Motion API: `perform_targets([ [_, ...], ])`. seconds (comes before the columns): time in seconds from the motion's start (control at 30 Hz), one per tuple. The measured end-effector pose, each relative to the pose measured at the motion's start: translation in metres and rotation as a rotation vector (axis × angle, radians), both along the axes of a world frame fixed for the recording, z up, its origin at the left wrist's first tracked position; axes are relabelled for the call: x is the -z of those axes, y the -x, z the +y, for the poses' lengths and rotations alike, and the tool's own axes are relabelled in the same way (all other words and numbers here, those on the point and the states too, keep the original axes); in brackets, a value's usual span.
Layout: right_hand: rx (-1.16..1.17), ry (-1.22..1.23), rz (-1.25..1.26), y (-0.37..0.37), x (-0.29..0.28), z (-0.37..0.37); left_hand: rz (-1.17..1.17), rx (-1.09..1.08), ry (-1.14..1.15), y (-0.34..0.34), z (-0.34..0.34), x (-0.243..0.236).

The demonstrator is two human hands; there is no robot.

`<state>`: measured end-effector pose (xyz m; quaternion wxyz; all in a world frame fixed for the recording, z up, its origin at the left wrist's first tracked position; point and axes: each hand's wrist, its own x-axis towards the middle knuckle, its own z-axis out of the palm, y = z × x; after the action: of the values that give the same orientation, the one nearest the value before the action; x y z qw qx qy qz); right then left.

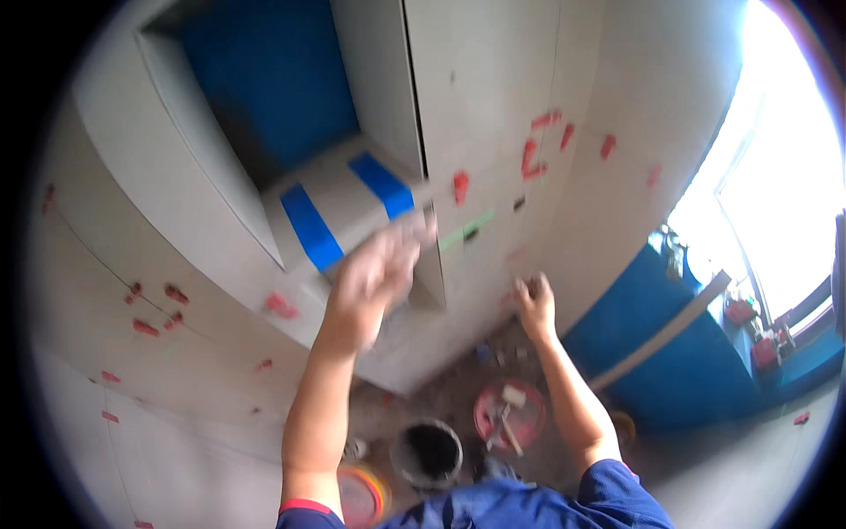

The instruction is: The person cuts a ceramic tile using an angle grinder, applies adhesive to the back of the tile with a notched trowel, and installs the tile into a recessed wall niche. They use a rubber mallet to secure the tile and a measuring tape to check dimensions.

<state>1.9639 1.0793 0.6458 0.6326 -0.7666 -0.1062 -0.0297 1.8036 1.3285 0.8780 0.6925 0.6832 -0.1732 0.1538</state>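
Beyond the blurred, open left hand (377, 269), flat blue strips (310, 227) cross a ledge (342, 201); right hand (534, 304) curled, contents indiscernible.

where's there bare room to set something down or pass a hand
The niche ledge looks bare between its two blue strips. There's open space between the left hand and right hand. Crowded: the floor around the dark bucket and red basin of tools.

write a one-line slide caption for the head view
Left hand, blurred, near blue tape strips in a wall niche; right hand raised; bucket and pink basin below.
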Motion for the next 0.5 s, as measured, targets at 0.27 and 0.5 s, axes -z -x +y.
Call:
perform_targets([
  [0.27,0.121,1.000,0.840,0.339,0.367,-0.192,1.628,-0.855,-0.029,0.484,-0.003,0.476],
  [0.5,-0.037,1.003,1.116,0.351,0.443,-0.164,1.893,-0.038,-0.547,0.677,-0.053,0.462],
])
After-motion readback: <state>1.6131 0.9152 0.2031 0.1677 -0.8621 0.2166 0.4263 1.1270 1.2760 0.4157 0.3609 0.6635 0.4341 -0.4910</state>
